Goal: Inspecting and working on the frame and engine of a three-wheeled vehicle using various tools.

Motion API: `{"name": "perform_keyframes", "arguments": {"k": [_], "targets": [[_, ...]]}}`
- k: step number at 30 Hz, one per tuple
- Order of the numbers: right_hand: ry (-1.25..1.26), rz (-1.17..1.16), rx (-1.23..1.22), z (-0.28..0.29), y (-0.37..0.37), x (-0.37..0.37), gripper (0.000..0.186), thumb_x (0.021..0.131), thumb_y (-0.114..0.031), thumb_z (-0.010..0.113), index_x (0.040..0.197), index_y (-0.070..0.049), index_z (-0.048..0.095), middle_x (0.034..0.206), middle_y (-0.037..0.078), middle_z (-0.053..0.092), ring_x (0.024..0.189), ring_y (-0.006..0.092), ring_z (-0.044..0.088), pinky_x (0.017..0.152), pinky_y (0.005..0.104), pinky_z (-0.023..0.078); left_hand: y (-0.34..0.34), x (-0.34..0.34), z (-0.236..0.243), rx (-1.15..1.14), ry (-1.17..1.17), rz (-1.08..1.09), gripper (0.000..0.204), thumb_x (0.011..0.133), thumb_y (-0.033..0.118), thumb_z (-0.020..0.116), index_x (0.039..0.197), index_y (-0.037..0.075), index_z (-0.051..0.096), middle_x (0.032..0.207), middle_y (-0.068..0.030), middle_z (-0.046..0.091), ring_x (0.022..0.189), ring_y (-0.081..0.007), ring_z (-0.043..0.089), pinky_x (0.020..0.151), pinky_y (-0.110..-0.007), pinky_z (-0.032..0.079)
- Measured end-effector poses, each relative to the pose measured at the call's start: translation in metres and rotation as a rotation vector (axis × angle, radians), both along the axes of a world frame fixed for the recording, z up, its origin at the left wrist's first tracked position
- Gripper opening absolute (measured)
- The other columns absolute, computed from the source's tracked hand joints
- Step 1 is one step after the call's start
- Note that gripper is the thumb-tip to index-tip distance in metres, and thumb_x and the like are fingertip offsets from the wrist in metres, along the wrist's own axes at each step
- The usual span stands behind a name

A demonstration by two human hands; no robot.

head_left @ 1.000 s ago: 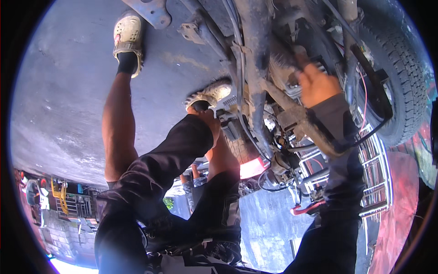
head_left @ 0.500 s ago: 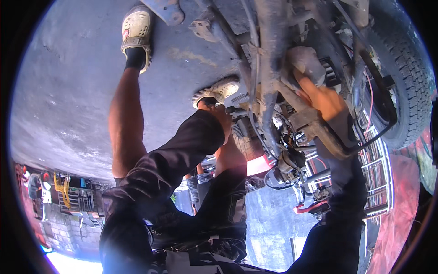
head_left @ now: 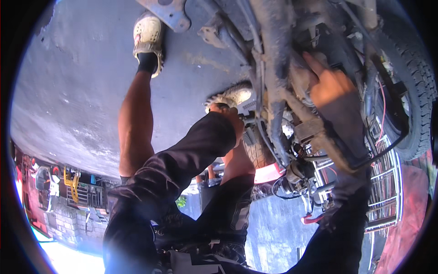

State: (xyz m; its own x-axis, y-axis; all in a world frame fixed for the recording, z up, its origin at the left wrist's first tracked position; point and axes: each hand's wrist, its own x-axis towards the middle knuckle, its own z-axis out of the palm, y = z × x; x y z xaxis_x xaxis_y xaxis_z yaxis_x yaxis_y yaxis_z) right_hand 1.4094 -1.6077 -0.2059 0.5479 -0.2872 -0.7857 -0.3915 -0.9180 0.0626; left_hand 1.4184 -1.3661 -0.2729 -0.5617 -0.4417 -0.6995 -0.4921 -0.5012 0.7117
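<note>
A dirt-covered motorcycle frame [head_left: 274, 68], stripped of its covers, stands in front of me. My right hand [head_left: 332, 87] reaches in among its tubes on the right. The index finger stretches forward and the other fingers curl against a grey, cloth-like piece [head_left: 320, 58], mostly hidden by the hand and a tube. Lower and further left, my left hand [head_left: 235, 119] is closed beside the engine's finned part [head_left: 249, 136]. A dark end of something shows by its fingers, too small to name.
A knobby tyre [head_left: 413, 86] stands at the right rim. Cables and a wiring cluster [head_left: 296, 171] hang below the frame. A blue-grey metal bracket [head_left: 171, 13] is at the top, near my clog [head_left: 148, 34]. A white metal rack [head_left: 385, 192] stands at lower right.
The view has shifted, so the scene sits slightly further right. My right hand has shifted on the frame, and less of the grey piece shows. The left hand stays by the engine.
</note>
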Motion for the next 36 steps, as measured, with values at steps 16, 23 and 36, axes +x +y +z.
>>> {"name": "perform_keyframes", "arguments": {"k": [16, 23, 36], "targets": [[-0.217, -0.275, 0.267, 0.028, -0.022, -0.016, 0.034, 0.088, -0.014, 0.06, 0.122, -0.019, 0.064, 0.096, 0.017, 0.069, 0.083, 0.0391, 0.066, 0.073, 0.0421, 0.053, 0.019, 0.026, 0.001, 0.084, -0.032, 0.001, 0.037, 0.085, 0.04, 0.061, 0.106, 0.01, 0.068, 0.116, -0.0137, 0.06, 0.109, -0.0322, 0.06, 0.09, -0.058, 0.04], [0.127, -0.254, 0.108, -0.059, -0.021, -0.017, 0.036, 0.092, -0.034, 0.056, 0.126, -0.023, 0.061, 0.098, 0.022, 0.066, 0.088, 0.039, 0.064, 0.076, 0.046, 0.051, -0.013, 0.024, -0.005, 0.113, 0.015, 0.009, 0.037, 0.083, 0.038, 0.06, 0.11, 0.012, 0.067, 0.116, -0.0139, 0.062, 0.11, -0.0316, 0.06, 0.095, -0.057, 0.037], [0.072, -0.161, 0.257, -0.022, -0.012, -0.005, 0.036, 0.089, -0.016, 0.061, 0.125, -0.017, 0.063, 0.096, 0.019, 0.068, 0.082, 0.0381, 0.065, 0.07, 0.0442, 0.051, -0.003, 0.046, -0.003, 0.091, -0.053, 0.044, 0.033, 0.087, 0.037, 0.059, 0.1, 0.01, 0.071, 0.113, -0.013, 0.062, 0.111, -0.0311, 0.059, 0.094, -0.054, 0.039]]}}
